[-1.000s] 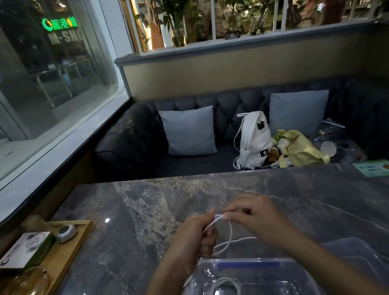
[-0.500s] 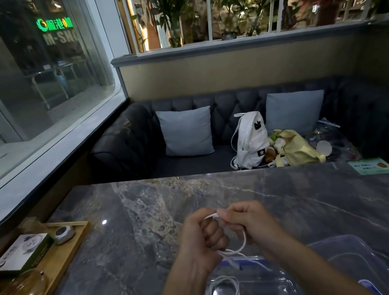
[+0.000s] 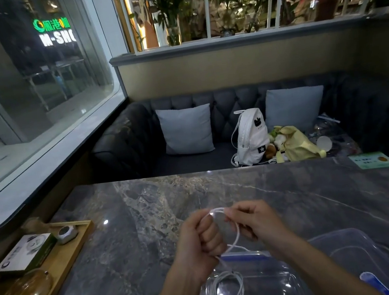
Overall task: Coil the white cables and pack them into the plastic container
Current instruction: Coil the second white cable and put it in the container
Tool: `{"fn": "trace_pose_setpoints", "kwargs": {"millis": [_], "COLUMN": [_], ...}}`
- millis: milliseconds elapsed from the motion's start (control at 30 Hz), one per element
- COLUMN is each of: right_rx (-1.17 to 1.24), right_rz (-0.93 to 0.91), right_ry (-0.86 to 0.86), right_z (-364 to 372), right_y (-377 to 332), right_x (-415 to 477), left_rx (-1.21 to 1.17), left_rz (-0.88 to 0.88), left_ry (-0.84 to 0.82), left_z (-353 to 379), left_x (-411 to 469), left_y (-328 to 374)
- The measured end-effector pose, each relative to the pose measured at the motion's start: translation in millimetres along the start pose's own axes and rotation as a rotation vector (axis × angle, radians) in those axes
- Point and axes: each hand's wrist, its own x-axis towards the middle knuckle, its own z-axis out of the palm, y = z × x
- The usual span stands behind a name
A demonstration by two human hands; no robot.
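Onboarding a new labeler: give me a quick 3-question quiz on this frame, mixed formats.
1. True or false: both the left hand and the right hand grip the white cable.
2. Multiple choice: where is the coiled cable? A) on the sofa B) in the plastic container C) on the wooden tray
3. Fill in: the white backpack stands on the ____.

Key: 1 true; 2 B; 3 sofa.
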Motion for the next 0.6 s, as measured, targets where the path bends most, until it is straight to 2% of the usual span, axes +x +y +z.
{"fn": "trace_pose_setpoints", "kwargs": {"millis": [200,333,467,533,600], "right_rx": [-0.053,-0.109,-0.015,0.008,-0.02], "right_rz": [-0.05,-0.032,0.039,0.045,0.03], "right_ry": [-0.048,-0.097,-0.129,-0.12,-0.129], "right_z": [-7.7,-2.3,6.2,6.8,3.3], "right_y": [7.7,6.9,8.3,8.8,7.6], "right_x": [-2.1,-0.3,1.8,3.3,4.9], "left_rx": [0.03,0.033,-0.032,-0.038,0.03], "left_rz": [-0.012,0.086,0.196,0.16,0.044], "left_ry": [-0.035,0.011,0.037,0.0,-0.065], "left_z": [-18.6,-19.5,-18.7,-18.8,-21.0], "left_x": [-2.8,-1.9,1.0,1.0,0.5], "left_y": [10.7,11.2,1.2,0.4,9.9]}}
